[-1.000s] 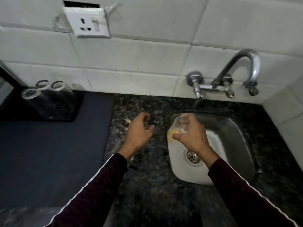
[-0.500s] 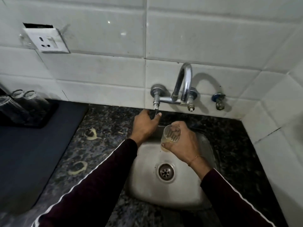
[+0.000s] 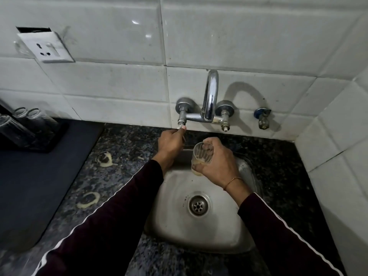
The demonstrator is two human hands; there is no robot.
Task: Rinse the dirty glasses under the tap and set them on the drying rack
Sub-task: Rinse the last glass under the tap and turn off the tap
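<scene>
My right hand [image 3: 218,162] grips a clear glass [image 3: 201,157] with a yellowish residue at its bottom, upright over the back of the steel sink [image 3: 175,222]. My left hand [image 3: 171,143] reaches up to the left valve handle of the chrome wall tap [image 3: 210,100] and pinches it with thumb and fingers. No water is visibly running from the spout. At the far left, several clear glasses [image 3: 29,118] stand upside down on a dark drying rack [image 3: 45,144].
The counter is dark speckled granite [image 3: 127,156] with yellowish ring stains [image 3: 104,156] left of the sink. A dark mat [image 3: 33,188] covers the left counter. A wall socket [image 3: 46,47] sits upper left; a small separate tap [image 3: 262,118] is on the tiled wall at right.
The view swung right and centred on the sink. My left hand rose from the counter to the tap's left valve handle. My right hand kept the glass and brought it under the spout.
</scene>
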